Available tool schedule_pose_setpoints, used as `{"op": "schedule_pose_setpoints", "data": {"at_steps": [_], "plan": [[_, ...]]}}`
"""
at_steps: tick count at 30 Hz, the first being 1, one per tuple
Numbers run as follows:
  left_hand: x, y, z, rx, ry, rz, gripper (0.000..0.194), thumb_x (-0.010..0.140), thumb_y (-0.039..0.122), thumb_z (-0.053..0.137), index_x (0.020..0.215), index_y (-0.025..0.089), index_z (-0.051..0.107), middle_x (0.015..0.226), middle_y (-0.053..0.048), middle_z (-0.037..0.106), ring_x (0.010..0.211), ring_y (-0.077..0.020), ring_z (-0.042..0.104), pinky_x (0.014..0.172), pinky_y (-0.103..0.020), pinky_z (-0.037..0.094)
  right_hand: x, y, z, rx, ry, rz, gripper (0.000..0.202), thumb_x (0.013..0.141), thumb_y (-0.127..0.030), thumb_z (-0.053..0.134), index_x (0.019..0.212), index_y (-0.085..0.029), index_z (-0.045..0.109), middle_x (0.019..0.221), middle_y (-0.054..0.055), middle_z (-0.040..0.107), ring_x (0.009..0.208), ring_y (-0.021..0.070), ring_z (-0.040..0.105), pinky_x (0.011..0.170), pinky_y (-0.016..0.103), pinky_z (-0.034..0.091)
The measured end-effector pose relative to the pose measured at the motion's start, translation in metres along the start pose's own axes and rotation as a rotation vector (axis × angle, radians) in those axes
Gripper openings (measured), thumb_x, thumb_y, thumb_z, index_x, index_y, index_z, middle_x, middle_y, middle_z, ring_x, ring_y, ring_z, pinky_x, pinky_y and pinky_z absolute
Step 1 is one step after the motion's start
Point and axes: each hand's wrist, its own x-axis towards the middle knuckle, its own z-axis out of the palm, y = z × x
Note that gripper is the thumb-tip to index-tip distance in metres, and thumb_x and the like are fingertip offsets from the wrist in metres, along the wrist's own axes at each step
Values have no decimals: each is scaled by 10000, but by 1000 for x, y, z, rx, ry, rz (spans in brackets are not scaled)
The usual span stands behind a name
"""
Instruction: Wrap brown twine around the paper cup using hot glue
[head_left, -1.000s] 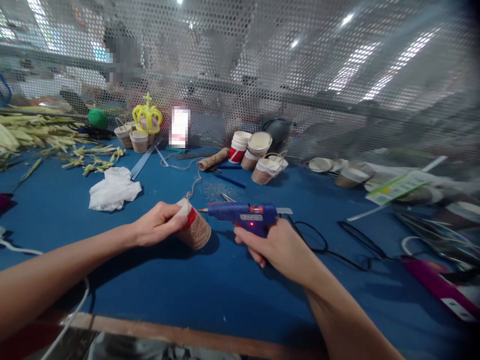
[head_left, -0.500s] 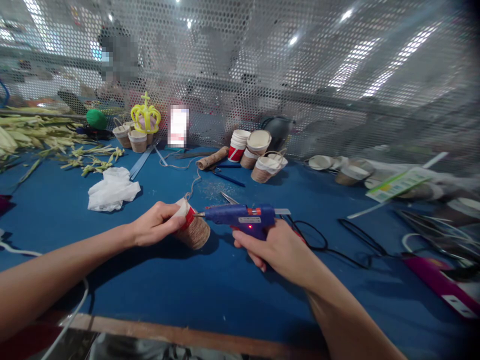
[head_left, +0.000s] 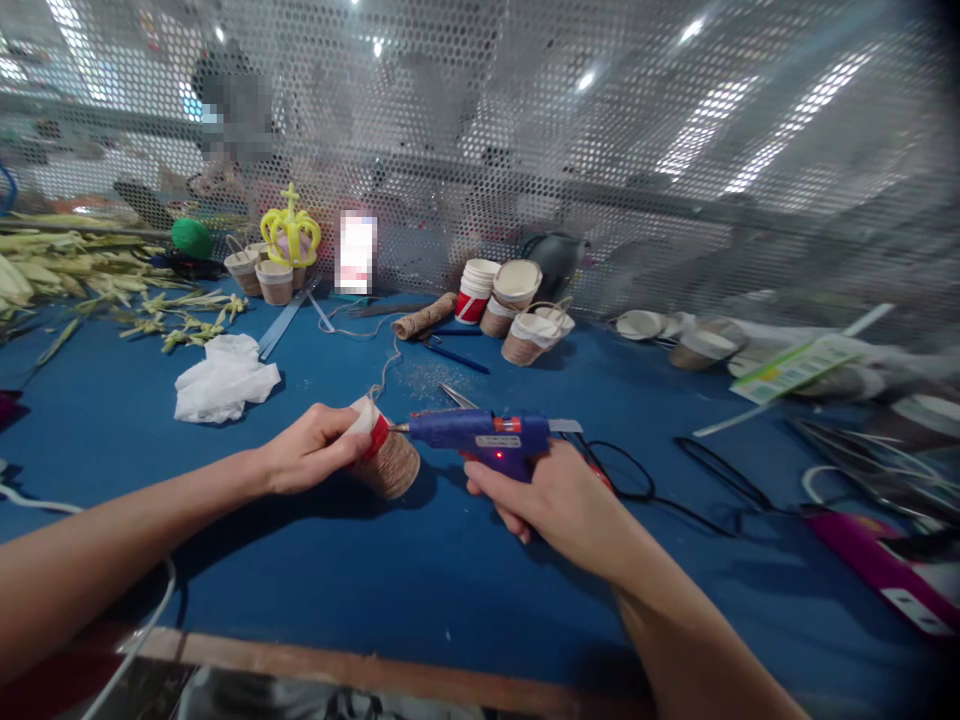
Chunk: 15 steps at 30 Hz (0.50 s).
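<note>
My left hand [head_left: 321,445] is closed round the rim end of a paper cup [head_left: 394,463], which lies tilted with its base toward the lower right. Brown twine wraps the lower part of the cup; a red band and white rim show above it. My right hand [head_left: 529,490] grips a blue hot glue gun [head_left: 480,432] with a lit red light. The gun's metal nozzle is at the red band, beside the twine's edge; whether it touches, I cannot tell. A clear glue stick [head_left: 565,426] pokes out of the gun's back. From the cup, loose twine [head_left: 388,370] runs to a twine roll [head_left: 425,317].
Scissors [head_left: 456,396] lie behind the glue gun. Stacked paper cups [head_left: 478,290] and twine-wrapped cups [head_left: 525,338] stand at the back. A crumpled white tissue [head_left: 226,378] is on the left. The gun's black cord [head_left: 660,500] trails right toward a purple object [head_left: 877,570]. A perforated metal screen [head_left: 465,120] rises behind.
Almost nothing differs. Both hands, the cup and the glue gun hold nearly the same position, with only a very slight shift of the view.
</note>
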Motion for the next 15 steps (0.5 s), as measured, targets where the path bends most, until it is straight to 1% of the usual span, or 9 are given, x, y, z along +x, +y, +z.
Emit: {"op": "schedule_pose_setpoints", "data": {"at_steps": [5,9,11,15], "plan": [[0,0,0,9,3,-10,387,830,335,321,774,67,595,637,-18,521,588,-116,457,555,-214,399,-1,1,1,4,-14,-28,224,720,-354,534,590,-173,559,360,-50,480,329,88,461,367,203,405],[0,0,0,-16,3,-26,383,824,340,331,767,66,593,645,-27,534,596,-125,472,557,-221,409,1,2,1,-5,11,-19,285,731,-352,518,503,-181,519,376,-25,500,357,97,490,384,207,414],[-1,0,0,-23,4,-29,381,819,343,336,765,68,594,650,-30,541,604,-131,483,566,-226,416,1,2,1,-2,13,-12,291,733,-352,514,496,-182,514,375,-24,498,355,94,486,383,204,412],[0,0,0,-9,0,-16,382,821,342,331,769,73,598,648,-24,541,601,-128,483,569,-225,417,0,2,0,13,-27,-21,245,722,-365,527,578,-171,562,364,-39,484,333,89,462,368,201,404]]}}
